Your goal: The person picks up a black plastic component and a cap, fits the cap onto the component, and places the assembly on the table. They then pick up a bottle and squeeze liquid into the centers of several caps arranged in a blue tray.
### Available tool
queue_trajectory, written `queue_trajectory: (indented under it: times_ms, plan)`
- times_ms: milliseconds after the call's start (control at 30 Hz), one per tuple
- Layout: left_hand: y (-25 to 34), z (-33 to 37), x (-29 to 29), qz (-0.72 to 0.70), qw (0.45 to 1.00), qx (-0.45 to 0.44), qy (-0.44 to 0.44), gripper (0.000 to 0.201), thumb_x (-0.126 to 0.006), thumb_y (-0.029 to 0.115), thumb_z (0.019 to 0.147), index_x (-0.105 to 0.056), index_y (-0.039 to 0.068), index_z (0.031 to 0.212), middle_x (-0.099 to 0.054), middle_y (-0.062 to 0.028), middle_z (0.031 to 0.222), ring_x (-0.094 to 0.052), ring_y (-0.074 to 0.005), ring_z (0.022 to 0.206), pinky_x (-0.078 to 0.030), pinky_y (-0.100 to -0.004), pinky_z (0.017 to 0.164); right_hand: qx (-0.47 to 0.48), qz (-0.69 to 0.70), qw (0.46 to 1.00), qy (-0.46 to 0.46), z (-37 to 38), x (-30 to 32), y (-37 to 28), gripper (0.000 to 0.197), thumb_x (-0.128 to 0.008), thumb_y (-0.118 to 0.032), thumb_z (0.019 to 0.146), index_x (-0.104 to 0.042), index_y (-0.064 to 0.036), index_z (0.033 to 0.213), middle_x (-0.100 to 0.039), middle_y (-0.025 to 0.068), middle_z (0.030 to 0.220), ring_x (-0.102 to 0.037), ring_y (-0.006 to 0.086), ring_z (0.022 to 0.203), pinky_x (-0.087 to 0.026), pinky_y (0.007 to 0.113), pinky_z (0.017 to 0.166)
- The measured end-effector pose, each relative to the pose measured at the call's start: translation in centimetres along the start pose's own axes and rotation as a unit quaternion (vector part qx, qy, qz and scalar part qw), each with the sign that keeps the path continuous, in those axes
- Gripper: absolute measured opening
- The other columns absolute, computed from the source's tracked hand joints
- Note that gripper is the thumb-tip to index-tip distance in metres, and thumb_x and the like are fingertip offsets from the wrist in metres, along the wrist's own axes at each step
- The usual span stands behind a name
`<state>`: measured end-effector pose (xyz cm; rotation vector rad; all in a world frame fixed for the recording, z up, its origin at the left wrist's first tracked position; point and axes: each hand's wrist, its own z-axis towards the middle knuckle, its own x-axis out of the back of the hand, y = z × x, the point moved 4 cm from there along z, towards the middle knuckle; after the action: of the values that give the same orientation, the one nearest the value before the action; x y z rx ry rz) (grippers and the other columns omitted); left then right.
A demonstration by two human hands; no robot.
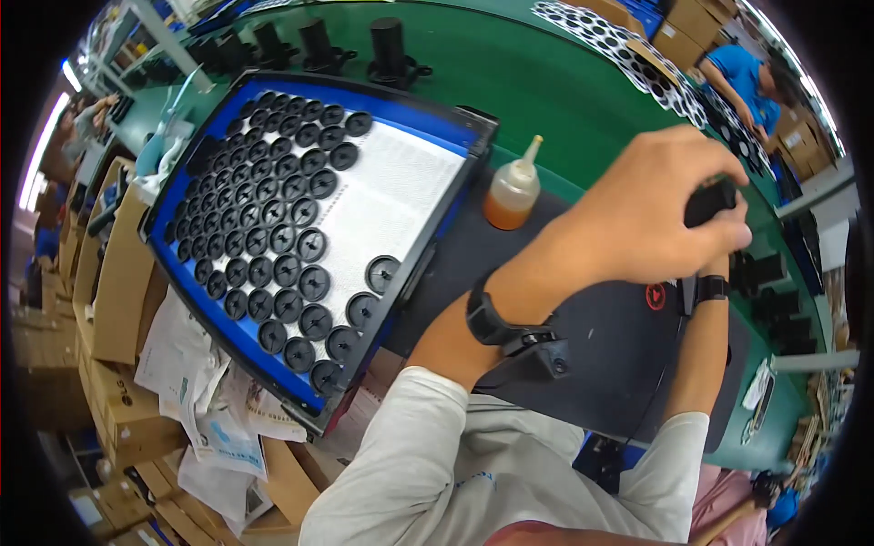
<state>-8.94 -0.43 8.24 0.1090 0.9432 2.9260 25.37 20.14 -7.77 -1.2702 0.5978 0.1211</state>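
Note:
My left hand [660, 205] reaches across to the right side of the black mat. Its thumb and fingers are closed around a black plastic part [710, 202], whose full shape is hidden by the hand. My right hand is mostly hidden behind the left one; its forearm [699, 364] comes up from below, and its fingers cannot be made out. To the left, a blue tray [410, 116] with a black rim holds many round black spoked discs [282, 238] in rows on white sheeting. A squeeze bottle [512, 196] with amber liquid stands between the tray and my left forearm.
Black cylindrical housings [389, 50] stand along the green bench [492, 59] behind the tray, and more [774, 305] are at the right. White sheets with round holes [619, 45] lie at the far side. Cardboard boxes [127, 264] crowd the left. A co-worker in blue [742, 77] works at far right.

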Motion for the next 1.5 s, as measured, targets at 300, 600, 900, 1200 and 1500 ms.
queue_trajectory:
  times_ms: [300,600,900,1200,1500]
  plan:
    - [-0.4,0.0,-1.5,-0.040,0.998,-0.042,-0.026,0.034,-0.075,0.018,0.068,-0.065,0.001,0.095,-0.066,-0.0132,0.088,-0.066,-0.0225,0.083,-0.052,-0.0312,0.076,0.155,-0.186,0.966,0.088,-1.9,1.3,-3.6,0.037,-0.040,-0.026,0.095,-0.061,0.0021,0.106,-0.062,0.0138,0.107,-0.059,0.0248,0.099,-0.047,0.037,0.088]
    - [1.1,-0.9,-2.6,0.012,0.998,-0.041,-0.051,0.038,-0.074,0.014,0.072,-0.063,0.001,0.106,-0.066,-0.0116,0.094,-0.065,-0.0216,0.086,-0.051,-0.0312,0.077,0.276,-0.248,0.925,-0.085,-15.0,-11.0,-5.9,0.016,-0.058,-0.003,0.086,-0.061,0.0028,0.100,-0.063,0.0067,0.093,-0.058,0.0139,0.094,-0.047,0.028,0.084]
    - [12.1,-10.1,-3.3,-0.054,0.975,0.093,-0.193,0.052,-0.075,0.019,0.077,-0.057,-0.003,0.120,-0.062,-0.0180,0.115,-0.063,-0.0307,0.101,-0.049,-0.0381,0.089,0.204,-0.395,0.814,-0.374,-20.4,-15.7,-1.5,0.026,-0.069,-0.018,0.077,-0.062,-0.0034,0.098,-0.062,0.0078,0.090,-0.059,0.0138,0.087,-0.047,0.030,0.074]
    - [21.7,-29.4,18.2,0.273,0.819,0.198,0.464,0.051,-0.071,0.016,0.079,-0.049,-0.001,0.121,-0.062,-0.0110,0.093,-0.062,-0.0260,0.087,-0.050,-0.0349,0.081,-0.110,-0.258,0.830,-0.482,-29.7,-19.4,3.4,0.050,-0.069,-0.033,0.083,-0.050,-0.0005,0.117,-0.062,0.0102,0.089,-0.063,0.0139,0.070,-0.050,0.026,0.057]
    - [11.0,-37.9,27.4,-0.069,0.777,0.323,0.536,0.051,-0.059,0.012,0.078,-0.047,0.002,0.126,-0.057,-0.0112,0.114,-0.060,-0.0259,0.096,-0.051,-0.0352,0.082,-0.113,-0.249,0.868,-0.413,-37.1,-26.8,12.1,0.101,-0.075,-0.040,0.073,-0.018,0.0073,0.141,-0.055,0.0243,0.118,-0.058,0.0298,0.104,-0.046,0.035,0.091]
